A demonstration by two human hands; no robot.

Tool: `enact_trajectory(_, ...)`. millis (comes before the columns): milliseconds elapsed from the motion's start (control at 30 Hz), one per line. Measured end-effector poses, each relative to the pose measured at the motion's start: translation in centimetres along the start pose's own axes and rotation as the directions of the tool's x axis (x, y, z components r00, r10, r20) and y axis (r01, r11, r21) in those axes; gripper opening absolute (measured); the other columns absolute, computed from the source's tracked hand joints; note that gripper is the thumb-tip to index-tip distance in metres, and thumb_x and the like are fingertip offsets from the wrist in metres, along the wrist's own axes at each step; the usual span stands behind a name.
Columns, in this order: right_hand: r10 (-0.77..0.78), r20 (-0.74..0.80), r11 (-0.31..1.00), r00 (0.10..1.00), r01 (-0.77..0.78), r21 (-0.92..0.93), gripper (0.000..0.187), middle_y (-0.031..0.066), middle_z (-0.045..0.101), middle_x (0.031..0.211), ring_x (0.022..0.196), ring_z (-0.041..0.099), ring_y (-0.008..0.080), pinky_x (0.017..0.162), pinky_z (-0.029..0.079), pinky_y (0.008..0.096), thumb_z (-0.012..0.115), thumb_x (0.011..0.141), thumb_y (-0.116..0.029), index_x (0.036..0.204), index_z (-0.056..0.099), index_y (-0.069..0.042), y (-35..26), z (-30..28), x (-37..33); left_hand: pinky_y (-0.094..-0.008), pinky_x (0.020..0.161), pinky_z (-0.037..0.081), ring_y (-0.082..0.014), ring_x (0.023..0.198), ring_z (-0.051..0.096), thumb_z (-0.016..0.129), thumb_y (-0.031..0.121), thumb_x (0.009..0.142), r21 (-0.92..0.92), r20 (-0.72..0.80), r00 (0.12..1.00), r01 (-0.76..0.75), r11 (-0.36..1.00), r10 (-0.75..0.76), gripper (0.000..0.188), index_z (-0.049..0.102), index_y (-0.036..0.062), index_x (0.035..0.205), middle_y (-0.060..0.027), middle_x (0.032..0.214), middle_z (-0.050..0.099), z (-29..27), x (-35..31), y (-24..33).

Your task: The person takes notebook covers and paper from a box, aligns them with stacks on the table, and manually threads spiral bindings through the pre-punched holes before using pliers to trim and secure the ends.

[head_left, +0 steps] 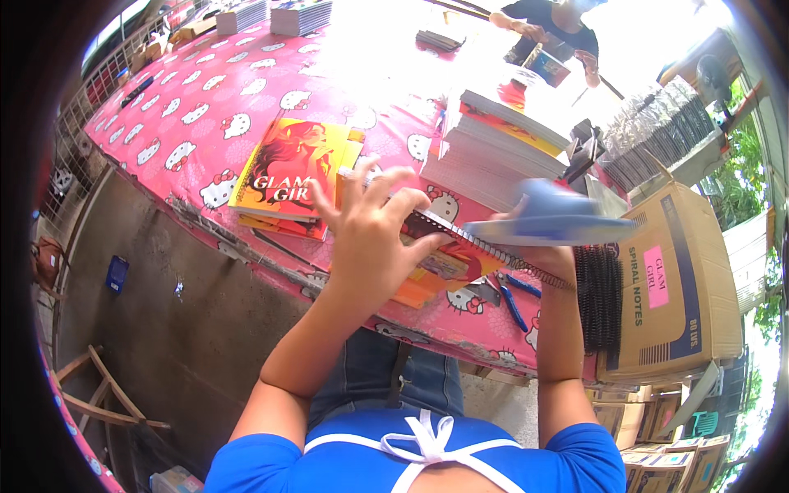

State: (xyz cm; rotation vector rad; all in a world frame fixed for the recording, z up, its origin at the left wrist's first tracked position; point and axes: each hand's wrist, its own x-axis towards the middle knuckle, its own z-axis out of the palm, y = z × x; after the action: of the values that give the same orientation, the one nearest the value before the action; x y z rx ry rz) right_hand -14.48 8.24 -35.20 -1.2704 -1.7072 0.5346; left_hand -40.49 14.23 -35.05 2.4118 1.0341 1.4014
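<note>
1. A spiral-bound notebook point(444, 246) lay at the near edge of the desk point(205, 123), partly hidden under the person's hands. Its black wire spine ran as a long diagonal from upper left, near the fingertips, down to lower right.
2. The left hand point(370, 238) rested directly on the notebook, fingers spread and open, pressing flat rather than closing around anything. It was the hand on the notebook's left end.
3. The right hand point(546, 246) sat at the lower right end of the spine, closed on a blue flat object point(546, 218) that was blurred, so its kind could not be told. That object hung just above the spine, lying roughly along the same axis.
4. Blue-handled pliers point(514, 300) lay on the desk just below the notebook, nearer the right hand.
5. A stack of orange-covered books point(292, 177) sat to the left of the left hand, and a tall pile of white notebooks point(501, 148) stood just beyond the hands.
6. A bundle of black wire coils point(600, 296) stood to the right, beside an open cardboard box point(682, 279).
7. Another person point(551, 37) stood at the far side of the desk.
</note>
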Motion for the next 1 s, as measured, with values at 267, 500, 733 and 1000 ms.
enact_trajectory(267,0.181,0.057,0.977,0.982,-0.172,-0.126,0.032,0.0114,0.069,0.092,0.081,0.066,0.0169,0.069,0.054,0.0293,0.073,0.070,-0.003,0.101,0.066,0.002,-0.9,2.6,2.4,-0.0461,0.102,0.025,-0.0231,0.107,0.051,0.085,0.038,0.059,-0.172,-0.015,0.999,0.032,0.985,-0.035,0.050,0.066,0.0114,0.098,-0.0067,0.111,0.058,0.6,-0.6,-1.7)
enact_trajectory(500,0.240,0.096,0.958,0.966,-0.252,0.139,0.043,0.0140,0.067,0.098,0.088,0.065,0.0196,0.076,0.053,0.0292,0.073,0.067,-0.005,0.107,0.061,0.004,-2.1,4.9,4.2,-0.0437,0.095,0.044,-0.0303,0.118,0.047,0.091,0.025,0.054,-0.460,-0.100,0.971,0.151,0.875,-0.219,0.055,0.066,0.0096,0.101,-0.0221,0.136,0.040,1.0,-1.1,-4.0)
enact_trajectory(733,0.264,0.179,0.879,0.948,-0.313,0.359,0.044,0.0122,0.065,0.100,0.093,0.064,0.0177,0.075,0.053,0.0260,0.069,0.066,0.004,0.109,0.060,0.004,-1.8,5.7,5.9,-0.0283,0.080,0.050,-0.0154,0.093,0.061,0.083,0.009,0.069,-0.786,0.062,0.910,0.297,0.542,-0.409,0.053,0.057,0.0029,0.115,-0.0110,0.106,0.061,1.8,-1.7,-5.2)
enact_trajectory(1000,0.219,0.128,0.975,0.967,-0.220,-0.001,0.040,0.0123,0.066,0.099,0.089,0.066,0.0280,0.073,0.053,0.0363,0.069,0.071,-0.009,0.110,0.061,-0.005,-2.9,7.5,7.3,-0.0211,0.074,0.048,-0.0077,0.081,0.061,0.067,0.000,0.085,-0.926,0.316,0.836,0.375,0.047,-0.448,0.023,0.068,-0.0015,0.107,-0.0043,0.089,0.068,0.9,-1.8,-8.8)
